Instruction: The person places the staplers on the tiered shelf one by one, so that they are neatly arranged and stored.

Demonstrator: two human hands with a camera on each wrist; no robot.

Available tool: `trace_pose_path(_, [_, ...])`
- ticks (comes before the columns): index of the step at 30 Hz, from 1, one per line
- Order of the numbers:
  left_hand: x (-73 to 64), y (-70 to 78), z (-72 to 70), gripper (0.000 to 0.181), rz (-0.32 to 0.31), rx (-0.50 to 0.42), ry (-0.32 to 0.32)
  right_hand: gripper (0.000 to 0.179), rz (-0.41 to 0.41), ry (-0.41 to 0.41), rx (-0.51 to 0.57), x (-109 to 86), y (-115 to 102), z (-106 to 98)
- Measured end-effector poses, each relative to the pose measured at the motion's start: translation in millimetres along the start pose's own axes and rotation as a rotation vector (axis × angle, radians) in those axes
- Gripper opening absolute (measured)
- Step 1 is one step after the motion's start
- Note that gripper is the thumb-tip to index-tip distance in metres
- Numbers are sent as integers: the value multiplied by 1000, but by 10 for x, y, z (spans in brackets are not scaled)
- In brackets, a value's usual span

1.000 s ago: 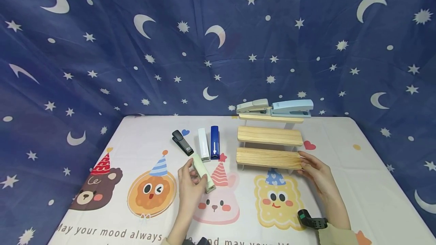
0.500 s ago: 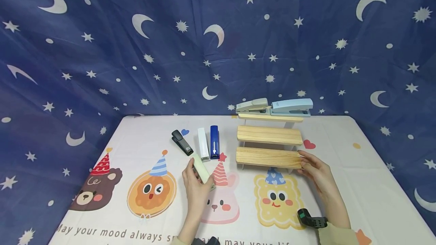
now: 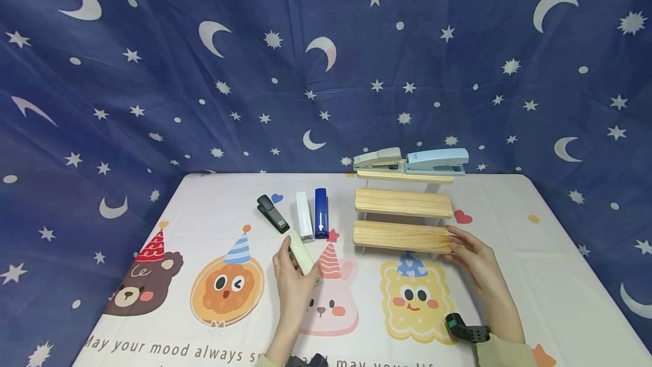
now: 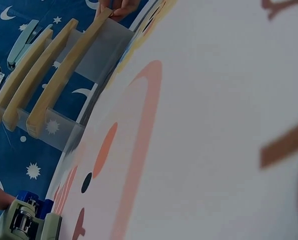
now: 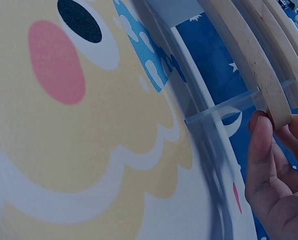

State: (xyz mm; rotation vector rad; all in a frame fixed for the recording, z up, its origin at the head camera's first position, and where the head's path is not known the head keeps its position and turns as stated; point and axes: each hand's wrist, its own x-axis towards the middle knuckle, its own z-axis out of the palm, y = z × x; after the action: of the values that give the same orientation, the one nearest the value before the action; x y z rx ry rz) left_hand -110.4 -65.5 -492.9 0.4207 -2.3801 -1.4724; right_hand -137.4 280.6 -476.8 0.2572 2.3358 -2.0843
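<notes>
Where the printed tablecloth stretches left of the three-tier wooden rack, a black stapler lies slantwise, the farthest stapler from the rack. Next comes the left hand, left of the rack and nearer the person than its lowest shelf; its fingers and thumb are bent round a pale green stapler, fingers toward the far end, thumb at the near end. That pale green stapler also slants, left of the rack and just beside the black one; I cannot tell whether its underside touches the cloth. A white stapler, then a blue stapler, lie side by side, the blue one nearest the rack's left end. On the rack's top shelf, a grey stapler sits at the left and a light blue stapler at the right. At the rack's right end, the right hand pinches the lowest shelf, thumb and fingers parted only by the board.
</notes>
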Motion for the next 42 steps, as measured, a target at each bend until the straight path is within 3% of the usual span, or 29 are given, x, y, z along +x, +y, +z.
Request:
trace_pose_path(20, [8, -31, -192, 82, -40, 63, -111, 50, 30, 5, -10, -3, 6, -9])
trace_pose_path(29, [12, -31, -292, 78, 5, 120, -88, 50, 19, -4, -5, -6, 19, -11])
trace_pose_path(42, [22, -51, -383, 70, 3, 142, -136, 50, 18, 5, -11, 6, 9, -7])
